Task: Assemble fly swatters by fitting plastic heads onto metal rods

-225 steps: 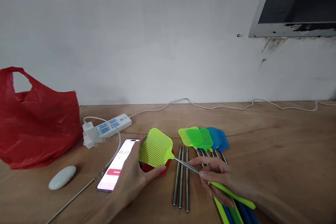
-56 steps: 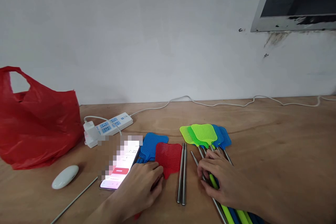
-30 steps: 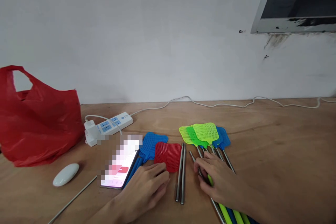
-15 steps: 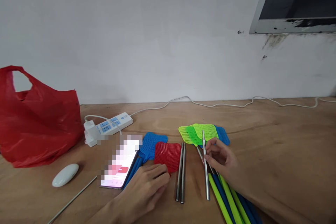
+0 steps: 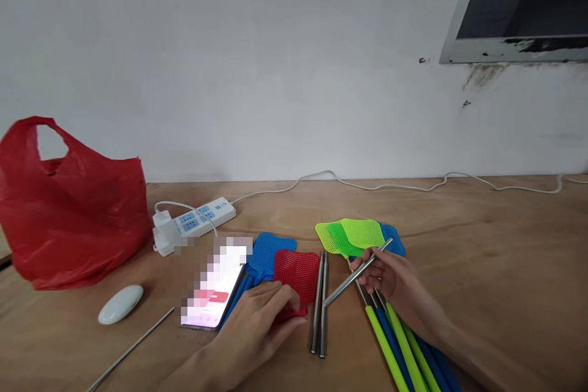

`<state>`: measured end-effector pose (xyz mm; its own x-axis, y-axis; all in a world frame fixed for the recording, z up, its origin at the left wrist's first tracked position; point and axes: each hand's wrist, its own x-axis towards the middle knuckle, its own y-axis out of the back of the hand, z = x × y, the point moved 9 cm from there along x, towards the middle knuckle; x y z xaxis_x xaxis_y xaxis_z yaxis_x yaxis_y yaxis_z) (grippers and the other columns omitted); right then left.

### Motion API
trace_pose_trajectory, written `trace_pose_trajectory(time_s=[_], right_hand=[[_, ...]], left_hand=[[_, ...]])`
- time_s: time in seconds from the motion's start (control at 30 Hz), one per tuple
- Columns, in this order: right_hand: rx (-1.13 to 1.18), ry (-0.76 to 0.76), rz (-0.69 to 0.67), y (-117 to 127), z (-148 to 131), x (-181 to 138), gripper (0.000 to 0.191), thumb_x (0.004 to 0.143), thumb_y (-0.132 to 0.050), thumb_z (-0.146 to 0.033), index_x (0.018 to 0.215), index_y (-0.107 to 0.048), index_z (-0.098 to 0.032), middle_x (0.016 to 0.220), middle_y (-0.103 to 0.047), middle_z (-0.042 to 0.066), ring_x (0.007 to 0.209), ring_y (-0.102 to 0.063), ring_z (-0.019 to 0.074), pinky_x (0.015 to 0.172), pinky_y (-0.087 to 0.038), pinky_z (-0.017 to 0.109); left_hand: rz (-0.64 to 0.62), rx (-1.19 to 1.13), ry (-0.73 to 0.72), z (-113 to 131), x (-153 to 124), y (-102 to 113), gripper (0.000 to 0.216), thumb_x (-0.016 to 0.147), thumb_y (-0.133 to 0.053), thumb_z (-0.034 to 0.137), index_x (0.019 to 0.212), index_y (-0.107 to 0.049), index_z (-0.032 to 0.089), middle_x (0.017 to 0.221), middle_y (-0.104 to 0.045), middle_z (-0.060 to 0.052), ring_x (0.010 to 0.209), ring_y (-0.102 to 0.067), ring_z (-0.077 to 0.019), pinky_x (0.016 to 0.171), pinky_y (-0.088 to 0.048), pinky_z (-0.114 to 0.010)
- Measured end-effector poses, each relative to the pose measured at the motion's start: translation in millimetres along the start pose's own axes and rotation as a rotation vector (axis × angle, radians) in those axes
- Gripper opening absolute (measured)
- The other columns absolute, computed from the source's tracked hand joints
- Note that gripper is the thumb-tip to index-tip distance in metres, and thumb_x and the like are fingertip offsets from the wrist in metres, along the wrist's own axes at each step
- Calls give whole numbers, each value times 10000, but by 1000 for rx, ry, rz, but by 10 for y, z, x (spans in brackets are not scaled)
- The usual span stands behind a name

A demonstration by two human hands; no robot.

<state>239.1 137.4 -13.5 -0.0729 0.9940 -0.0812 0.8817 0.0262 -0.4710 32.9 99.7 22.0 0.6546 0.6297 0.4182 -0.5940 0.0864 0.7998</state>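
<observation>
My right hand grips a thin metal rod between thumb and fingers. The rod slants, its lower left end by two similar metal rods lying side by side on the table. Beside those, my left hand rests low over red perforated fly swatter heads, thumb and index finger apart. Part of the red plastic shows between them; the other fingers are hidden. Below my right hand lie several fly swatters with green and blue handles, their green mesh heads fanned out behind. Blue swatter heads lie behind my left hand.
A lit phone is left of my left hand. Farther left are a white oval object, a thin pale cable and a red plastic bag. A power strip sits near the wall, its cord running right.
The rod in my right hand has swung from nearly upright to a slant, its lower end moving left toward the two rods. My left thumb and index finger have spread apart.
</observation>
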Motion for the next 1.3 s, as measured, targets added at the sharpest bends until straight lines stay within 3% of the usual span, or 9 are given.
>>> trace_pose_trajectory(time_s=[0.27, 0.67, 0.93, 1.07, 1.2, 1.3], right_hand=[[-39, -9, -199, -191, 9, -88, 273, 834, -732, -438, 855, -799, -174, 918, -767, 106, 754, -694, 188, 656, -520, 270], [-72, -13, -309, -303, -40, -171, 222, 858, -720, -399, 899, -810, -199, 1052, -765, 109, 883, -712, 186, 733, -515, 261], [-69, -26, -288, -272, -17, -134, 256, 851, -721, -421, 913, -806, -188, 1003, -753, 109, 833, -702, 193, 731, -510, 288], [-99, 23, -229, -193, -6, -104, 267, 854, -718, -459, 909, -805, -213, 858, -707, 49, 699, -637, 141, 651, -488, 262], [-210, 108, -161, -68, -14, -74, 268, 862, -710, -476, 927, -800, -232, 764, -655, 7, 597, -554, 98, 572, -438, 232], [-334, 113, -200, -81, 16, -93, 275, 867, -703, -473, 951, -794, -228, 770, -676, 21, 656, -601, 128, 626, -481, 258]], left_hand=[[33, -55, 19, 2, 22, 3, 87, 988, -578, 296, 981, -612, 217, 858, -691, -11, 769, -641, -168, 689, -484, -242], [24, -117, 174, -130, 17, 4, 27, 918, -632, 216, 928, -657, 214, 842, -700, -4, 758, -639, -161, 674, -474, -237], [-14, -249, 296, -150, 13, -36, 77, 885, -656, 263, 859, -690, 200, 800, -703, -20, 717, -620, -163, 617, -440, -234], [7, -426, 364, -138, 14, -46, 180, 875, -685, 358, 822, -689, 185, 715, -672, -16, 646, -580, -148, 572, -420, -223], [26, -558, 401, -150, 3, -78, 206, 859, -706, 377, 824, -689, 175, 701, -652, -12, 633, -557, -137, 568, -415, -215], [34, -564, 430, -196, -8, -99, 196, 858, -700, 364, 817, -693, 173, 687, -639, -8, 622, -541, -134, 560, -405, -213]])
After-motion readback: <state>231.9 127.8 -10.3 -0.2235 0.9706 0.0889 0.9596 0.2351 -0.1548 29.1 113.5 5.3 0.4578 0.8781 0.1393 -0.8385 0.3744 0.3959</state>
